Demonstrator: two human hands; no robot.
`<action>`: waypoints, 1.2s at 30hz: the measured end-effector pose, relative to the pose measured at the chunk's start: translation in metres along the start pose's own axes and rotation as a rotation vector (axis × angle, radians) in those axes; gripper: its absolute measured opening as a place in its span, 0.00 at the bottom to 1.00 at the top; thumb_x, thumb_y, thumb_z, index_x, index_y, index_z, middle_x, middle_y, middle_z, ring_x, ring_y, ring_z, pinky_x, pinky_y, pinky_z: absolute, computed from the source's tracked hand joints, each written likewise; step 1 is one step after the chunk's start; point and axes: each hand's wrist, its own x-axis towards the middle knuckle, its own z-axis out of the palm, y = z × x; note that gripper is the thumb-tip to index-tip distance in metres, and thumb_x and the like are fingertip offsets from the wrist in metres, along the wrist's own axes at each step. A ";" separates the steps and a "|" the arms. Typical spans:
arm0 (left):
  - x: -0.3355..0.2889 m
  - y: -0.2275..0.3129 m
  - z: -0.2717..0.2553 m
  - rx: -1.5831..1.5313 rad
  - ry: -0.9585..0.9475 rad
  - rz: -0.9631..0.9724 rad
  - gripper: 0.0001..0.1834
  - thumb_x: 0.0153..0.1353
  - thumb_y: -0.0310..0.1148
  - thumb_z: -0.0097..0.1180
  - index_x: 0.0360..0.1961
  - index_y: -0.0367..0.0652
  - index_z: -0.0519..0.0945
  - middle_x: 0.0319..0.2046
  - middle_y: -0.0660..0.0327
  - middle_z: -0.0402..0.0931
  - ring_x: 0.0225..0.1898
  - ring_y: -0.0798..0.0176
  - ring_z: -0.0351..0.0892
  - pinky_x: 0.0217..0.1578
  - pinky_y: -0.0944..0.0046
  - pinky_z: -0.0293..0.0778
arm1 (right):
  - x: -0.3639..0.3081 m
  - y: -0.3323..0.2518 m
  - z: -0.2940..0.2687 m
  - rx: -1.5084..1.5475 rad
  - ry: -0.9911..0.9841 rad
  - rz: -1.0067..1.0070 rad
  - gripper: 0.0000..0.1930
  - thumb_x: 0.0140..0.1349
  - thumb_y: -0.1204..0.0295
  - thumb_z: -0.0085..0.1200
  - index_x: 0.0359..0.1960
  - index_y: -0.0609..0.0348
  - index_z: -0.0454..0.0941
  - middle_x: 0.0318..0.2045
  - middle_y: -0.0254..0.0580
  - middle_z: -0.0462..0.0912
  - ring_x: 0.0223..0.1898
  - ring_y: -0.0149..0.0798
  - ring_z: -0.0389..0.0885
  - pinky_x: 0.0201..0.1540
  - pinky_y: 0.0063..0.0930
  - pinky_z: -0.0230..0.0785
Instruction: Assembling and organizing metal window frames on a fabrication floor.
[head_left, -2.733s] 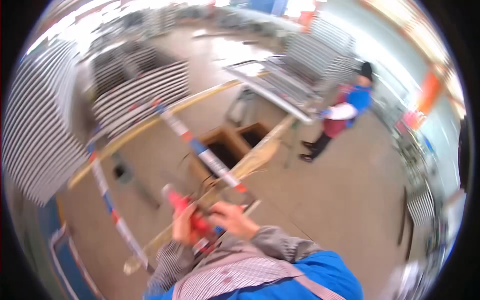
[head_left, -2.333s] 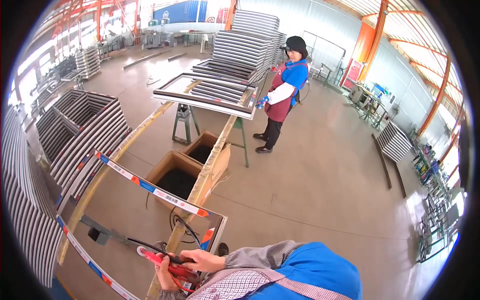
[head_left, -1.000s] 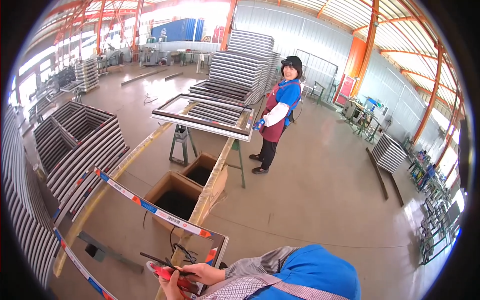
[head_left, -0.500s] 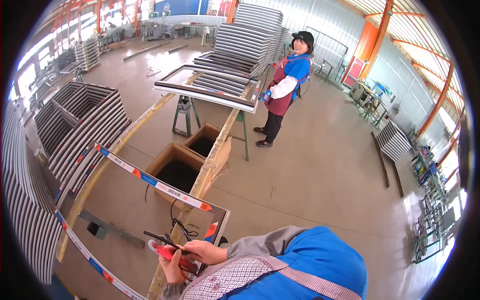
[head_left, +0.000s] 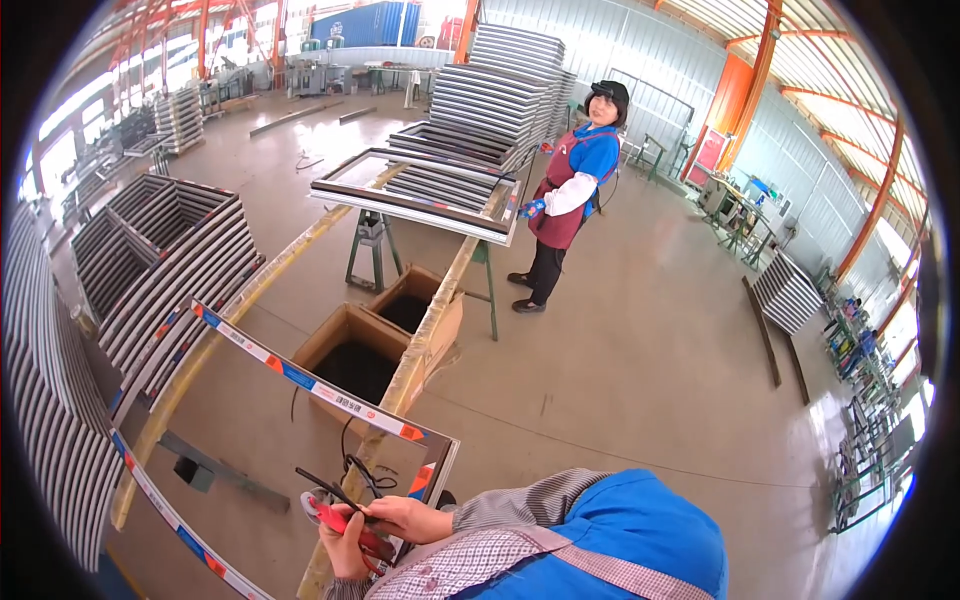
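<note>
Near the lower edge, my left hand (head_left: 345, 548) is closed around a red hand tool (head_left: 330, 516) with a rounded grey head; its exact kind is hard to make out. My right hand (head_left: 408, 518) meets it, fingers pinched on a thin black rubber strip (head_left: 326, 482). One end of the strip sticks out to the left, past the tool. More black strip (head_left: 368, 476) loops down over the padded beam. Both hands are above the near side of a window frame (head_left: 300, 375) with printed protective film, which lies across two padded beams (head_left: 408, 372).
Two cardboard boxes (head_left: 345, 325) with dark contents stand on the floor beyond the frame. Stacked frames (head_left: 170, 240) crowd the left. A co-worker (head_left: 570, 195) stands at another frame (head_left: 420, 190) on the beams' far end. A green trestle (head_left: 372, 250) supports the beams.
My hands keep their grip, close together, and have shifted slightly right and down in the picture. The co-worker's head and body have turned a little. The view has tilted slightly.
</note>
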 end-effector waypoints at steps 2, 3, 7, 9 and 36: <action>0.002 -0.001 0.002 0.003 0.000 0.006 0.03 0.53 0.21 0.51 0.29 0.38 0.74 0.20 0.66 0.73 0.17 0.75 0.68 0.17 0.76 0.63 | 0.000 0.000 -0.003 -0.011 -0.010 0.005 0.15 0.58 0.74 0.50 0.47 0.61 0.68 0.35 0.47 0.72 0.39 0.49 0.71 0.41 0.35 0.66; 0.002 -0.001 0.001 0.012 -0.001 0.001 0.03 0.53 0.21 0.51 0.29 0.38 0.74 0.20 0.65 0.73 0.18 0.75 0.68 0.18 0.76 0.63 | 0.001 0.001 -0.004 -0.016 -0.020 0.009 0.15 0.58 0.74 0.50 0.47 0.61 0.68 0.35 0.47 0.72 0.39 0.49 0.71 0.41 0.35 0.66; 0.004 -0.001 0.001 0.043 -0.014 0.009 0.03 0.53 0.21 0.52 0.29 0.38 0.74 0.20 0.65 0.73 0.17 0.75 0.68 0.19 0.76 0.64 | 0.003 -0.001 -0.005 -0.017 -0.002 -0.011 0.18 0.57 0.74 0.51 0.50 0.59 0.68 0.35 0.46 0.73 0.38 0.48 0.72 0.41 0.34 0.67; -0.001 0.000 -0.002 0.044 0.031 0.027 0.03 0.52 0.21 0.53 0.30 0.38 0.74 0.20 0.65 0.73 0.17 0.75 0.68 0.19 0.75 0.64 | 0.003 -0.006 -0.005 0.012 0.024 -0.025 0.17 0.57 0.73 0.51 0.49 0.59 0.68 0.35 0.46 0.74 0.39 0.48 0.73 0.41 0.34 0.67; -0.001 -0.008 0.005 0.003 0.010 -0.004 0.03 0.53 0.22 0.53 0.30 0.39 0.74 0.19 0.64 0.73 0.17 0.74 0.69 0.17 0.76 0.64 | -0.006 0.001 0.000 0.020 0.028 0.046 0.14 0.54 0.72 0.52 0.43 0.60 0.68 0.36 0.46 0.71 0.41 0.49 0.71 0.43 0.36 0.66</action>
